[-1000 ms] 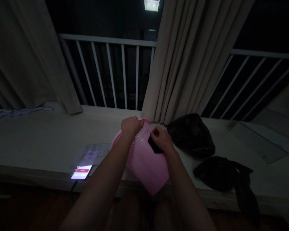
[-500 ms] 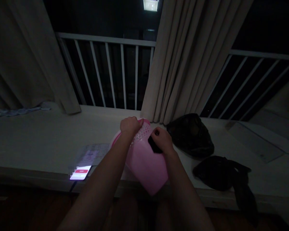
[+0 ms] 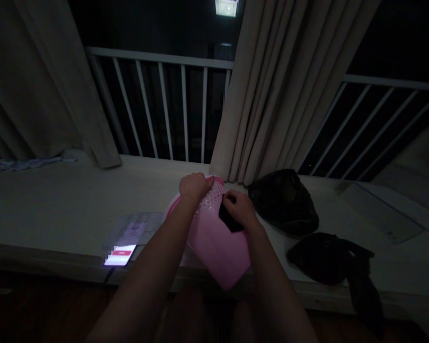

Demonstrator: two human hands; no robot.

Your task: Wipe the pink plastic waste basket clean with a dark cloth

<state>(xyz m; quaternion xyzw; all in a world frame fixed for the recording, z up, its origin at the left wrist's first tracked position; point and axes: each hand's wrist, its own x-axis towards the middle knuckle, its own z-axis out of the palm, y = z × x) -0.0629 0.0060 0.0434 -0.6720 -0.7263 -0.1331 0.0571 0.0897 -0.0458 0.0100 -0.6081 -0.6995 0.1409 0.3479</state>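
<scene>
A pink basket (image 3: pixel 218 252) with a lattice band near its rim lies tilted on the white ledge, between my forearms. My left hand (image 3: pixel 195 186) is closed around the basket's rim at the top. My right hand (image 3: pixel 239 206) pinches a black cloth (image 3: pixel 229 220) against the basket's pink side, just right of the lattice. Part of the cloth is hidden under my right hand.
Two black bags, a larger one (image 3: pixel 286 202) and a smaller knotted one (image 3: pixel 321 257), lie to the right. A lit phone (image 3: pixel 119 256) and papers (image 3: pixel 139 227) lie left on the ledge (image 3: pixel 57 205). Curtains (image 3: pixel 264 95) and a white railing (image 3: pixel 164 59) stand behind.
My right hand has shifted very slightly left, and a little more of the black cloth shows below it. My left hand keeps its hold on the rim.
</scene>
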